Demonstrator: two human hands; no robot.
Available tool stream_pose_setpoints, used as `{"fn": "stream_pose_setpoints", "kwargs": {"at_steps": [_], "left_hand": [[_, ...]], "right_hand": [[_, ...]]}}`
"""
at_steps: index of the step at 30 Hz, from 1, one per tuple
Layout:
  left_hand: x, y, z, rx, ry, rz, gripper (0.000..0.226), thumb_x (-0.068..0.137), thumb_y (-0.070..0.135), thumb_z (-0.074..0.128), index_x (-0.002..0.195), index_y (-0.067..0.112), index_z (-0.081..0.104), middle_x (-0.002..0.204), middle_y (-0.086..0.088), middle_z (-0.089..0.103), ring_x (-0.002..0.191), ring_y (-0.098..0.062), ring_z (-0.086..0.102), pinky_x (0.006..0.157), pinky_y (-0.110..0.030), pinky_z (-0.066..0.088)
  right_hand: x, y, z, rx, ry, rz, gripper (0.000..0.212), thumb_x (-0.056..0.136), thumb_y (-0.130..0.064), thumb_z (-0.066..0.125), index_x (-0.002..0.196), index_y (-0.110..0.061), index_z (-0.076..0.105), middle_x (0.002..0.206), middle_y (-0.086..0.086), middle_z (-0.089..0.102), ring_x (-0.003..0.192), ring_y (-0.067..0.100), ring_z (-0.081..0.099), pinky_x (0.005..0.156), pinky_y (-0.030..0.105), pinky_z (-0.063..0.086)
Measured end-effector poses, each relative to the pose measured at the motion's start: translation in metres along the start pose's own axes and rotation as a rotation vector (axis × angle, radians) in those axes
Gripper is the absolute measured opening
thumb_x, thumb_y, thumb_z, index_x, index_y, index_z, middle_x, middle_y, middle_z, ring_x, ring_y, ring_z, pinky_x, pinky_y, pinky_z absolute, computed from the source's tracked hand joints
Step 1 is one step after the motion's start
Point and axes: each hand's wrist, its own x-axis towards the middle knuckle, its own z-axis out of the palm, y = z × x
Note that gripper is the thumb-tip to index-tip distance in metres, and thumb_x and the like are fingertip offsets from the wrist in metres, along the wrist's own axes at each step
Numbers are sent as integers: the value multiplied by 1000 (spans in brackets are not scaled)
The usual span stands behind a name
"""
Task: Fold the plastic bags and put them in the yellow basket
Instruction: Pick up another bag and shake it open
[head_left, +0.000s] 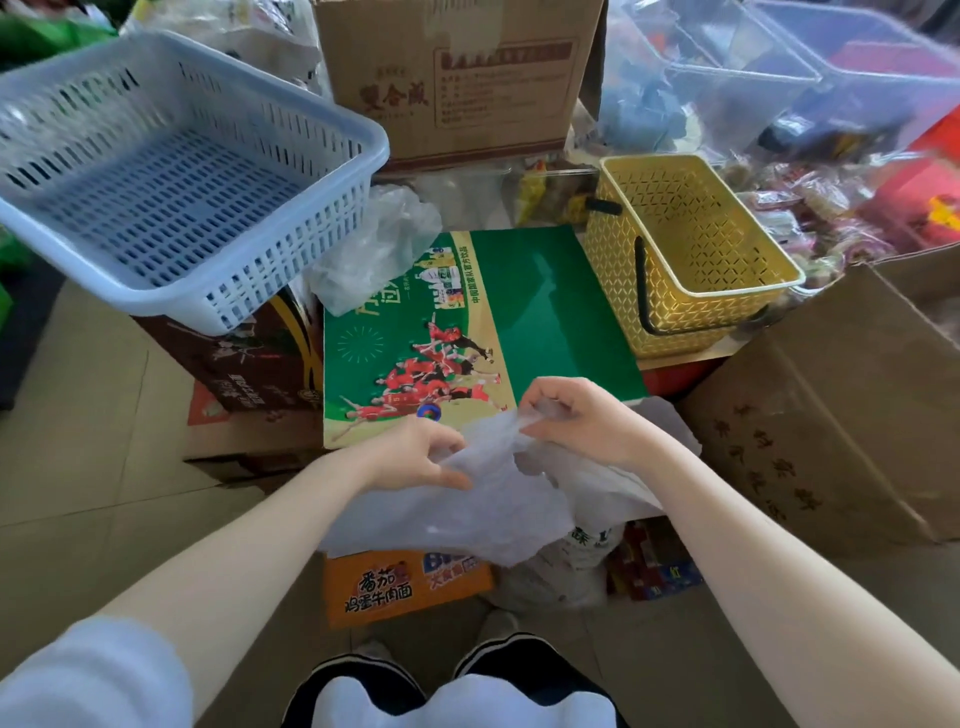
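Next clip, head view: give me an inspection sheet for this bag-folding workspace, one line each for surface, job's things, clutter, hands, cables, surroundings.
Surface: green printed carton lying flat serves as the worktop, its green part bare.
Job's things: white plastic bag held crumpled at the carton's near edge, not yet folded; yellow basket at the carton's far right corner, nothing seen inside; second crumpled clear bag on the carton's far left corner.
Clutter: blue basket perched on a brown box, nothing seen inside; orange box below the bag.
Hands: left hand and right hand both pinch the white bag's upper edge.
Cables: nothing seen.
Surroundings: cardboard boxes, clear bins, tiled floor.
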Motion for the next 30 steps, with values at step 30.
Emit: {"fn": "stream_pose_setpoints", "kwargs": {"at_steps": [30], "left_hand": [[32, 27, 8, -431, 420, 0, 20, 66, 47, 67, 55, 31, 71, 72, 14, 55, 63, -2, 50, 67, -14, 40]], "right_hand": [[-1, 71, -81, 1020, -16, 215, 25, 60, -25, 77, 80, -14, 67, 81, 5, 61, 68, 11, 57, 61, 17, 52]]}}
